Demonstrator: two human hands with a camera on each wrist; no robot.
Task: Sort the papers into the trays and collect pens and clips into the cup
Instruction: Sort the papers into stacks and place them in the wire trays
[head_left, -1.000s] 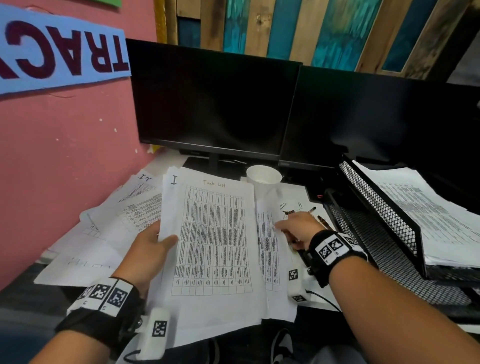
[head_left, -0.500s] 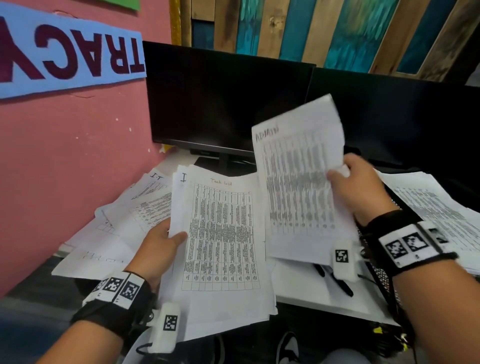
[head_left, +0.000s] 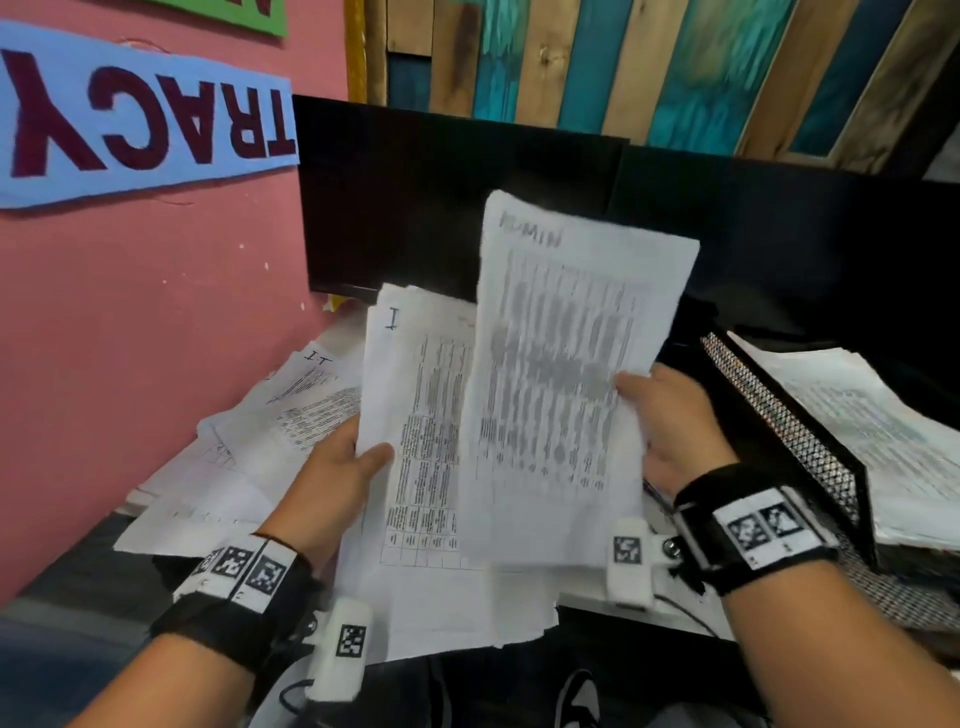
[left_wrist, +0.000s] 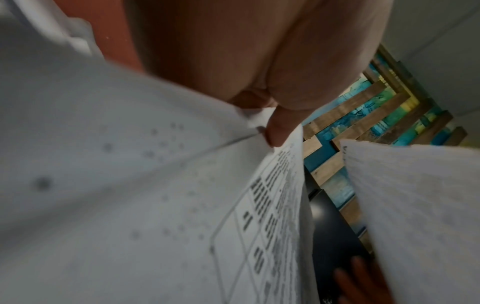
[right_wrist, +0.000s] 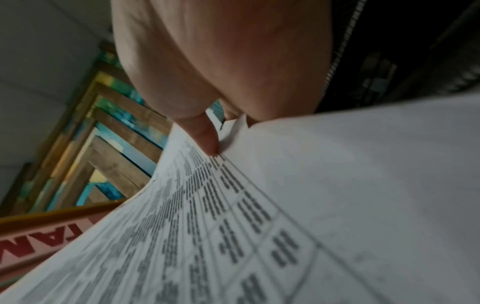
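Raised sheet (head_left: 566, 374) motion-blurred, table text unreadable; covered right side of left-hand stack (head_left: 415, 441) and fingers of right hand (head_left: 670, 421); tray papers (head_left: 883, 431) cut by right edge; left wrist view mostly out of focus

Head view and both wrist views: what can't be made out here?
- Cup, pens and clips: hidden in the head view behind the raised sheet in the right hand.
- Printed rows on that sheet: motion-blurred in head and right wrist views.
- Lower tray contents: mostly hidden under the upper tray.
- Left hand fingers: behind the stack.
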